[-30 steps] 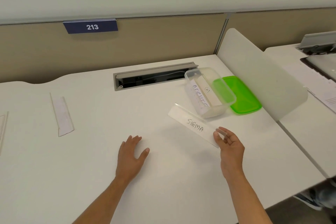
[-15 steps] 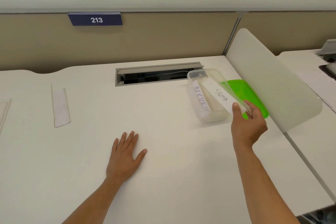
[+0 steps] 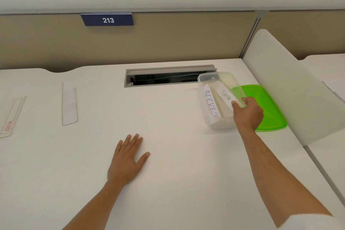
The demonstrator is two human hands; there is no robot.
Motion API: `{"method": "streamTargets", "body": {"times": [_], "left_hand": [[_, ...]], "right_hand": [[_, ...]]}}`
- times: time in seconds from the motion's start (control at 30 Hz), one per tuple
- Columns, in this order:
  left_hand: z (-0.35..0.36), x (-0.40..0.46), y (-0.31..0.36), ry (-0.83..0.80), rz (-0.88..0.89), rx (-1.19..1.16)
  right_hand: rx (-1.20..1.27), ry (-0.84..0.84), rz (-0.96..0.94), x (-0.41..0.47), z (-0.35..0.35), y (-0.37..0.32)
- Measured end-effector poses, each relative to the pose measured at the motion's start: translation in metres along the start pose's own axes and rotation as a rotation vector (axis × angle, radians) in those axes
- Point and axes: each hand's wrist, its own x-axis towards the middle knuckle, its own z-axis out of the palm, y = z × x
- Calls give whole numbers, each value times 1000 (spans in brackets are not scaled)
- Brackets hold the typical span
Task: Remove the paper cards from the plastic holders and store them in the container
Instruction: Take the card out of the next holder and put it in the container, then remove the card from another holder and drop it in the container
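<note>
My right hand (image 3: 247, 113) pinches the near end of a white paper card marked SIGMA (image 3: 225, 95), whose far end dips into the clear plastic container (image 3: 217, 124). Another card (image 3: 210, 103) with blue handwriting leans inside the container on its left side. My left hand (image 3: 127, 160) rests flat on the white desk, fingers spread, holding nothing. A clear plastic holder (image 3: 69, 104) lies on the desk at the left, and a second holder (image 3: 11, 116) with a small red mark lies near the far left edge.
The green lid (image 3: 268, 110) lies right of the container. A white divider panel (image 3: 291, 87) leans along the desk's right side. A grey cable slot (image 3: 168, 75) is set in the desk behind the container. A beige partition carries a 213 sign (image 3: 107, 20).
My right hand carried the SIGMA card from the desk's front up and right, then lowered its far end into the container. My left hand stayed flat on the desk.
</note>
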Motion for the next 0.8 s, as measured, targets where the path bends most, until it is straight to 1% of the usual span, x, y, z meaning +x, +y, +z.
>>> {"method": "streamTargets", "body": {"times": [0.2, 0.37, 0.53, 0.63, 0.7, 0.8], "left_hand": [[0, 0, 1, 21, -3, 4], [-1, 1, 2, 7, -9, 11], [-1, 0, 3, 4, -13, 8], [-2, 0, 2, 9, -12, 16], [-2, 0, 2, 12, -10, 13], [-1, 0, 2, 6, -14, 12]], "right_hand": [[-321, -236, -81, 13, -1, -3], [-430, -314, -88, 19, -1, -9], [-413, -289, -68, 16, 3, -9], [-357, -277, -60, 15, 5, -8], [-282, -235, -50, 10, 6, -8], [-178, -114, -74, -5, 7, -11]]}}
